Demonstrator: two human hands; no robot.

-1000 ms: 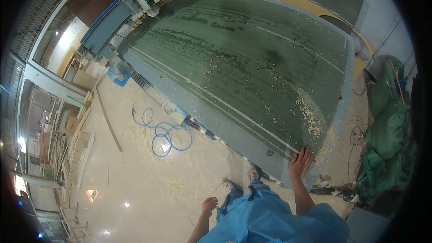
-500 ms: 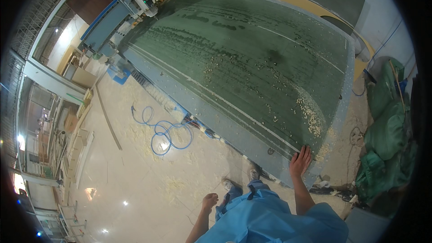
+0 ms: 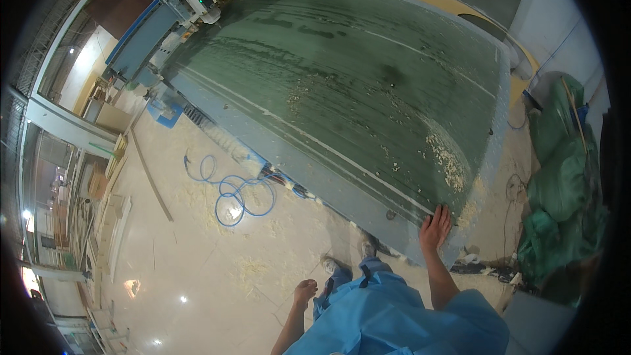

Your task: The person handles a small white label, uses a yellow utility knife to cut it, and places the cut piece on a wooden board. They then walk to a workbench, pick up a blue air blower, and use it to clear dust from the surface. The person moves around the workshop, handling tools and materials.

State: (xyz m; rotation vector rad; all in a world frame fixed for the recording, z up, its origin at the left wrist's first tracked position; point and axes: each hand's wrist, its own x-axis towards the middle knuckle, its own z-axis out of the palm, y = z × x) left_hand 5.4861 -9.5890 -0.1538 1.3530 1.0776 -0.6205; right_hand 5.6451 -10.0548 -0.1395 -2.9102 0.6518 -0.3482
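My right hand (image 3: 436, 229) lies on the near right corner of a large green-topped machine table (image 3: 368, 92), its fingers stretched out over the border and holding nothing. Pale wood chips (image 3: 447, 164) are scattered over the green surface just beyond that hand, thickest toward the right end. Low beside my body, away from the table, hangs my left hand (image 3: 305, 291). Its fingers are curled in, and nothing shows in them. A grey-blue rail (image 3: 315, 174) runs along the table's near side.
A machine gantry with a cutting head (image 3: 200, 10) stands at the table's far left. Coiled blue hose (image 3: 243, 197) lies on the chip-strewn floor to the left. Green sacks (image 3: 559, 158) slump against the right wall. Wood strips (image 3: 98, 217) are piled at the far left.
The view has shifted slightly, so the table and machine sit a little further left and higher. My right hand stays on the table corner, and my left hand still hangs low.
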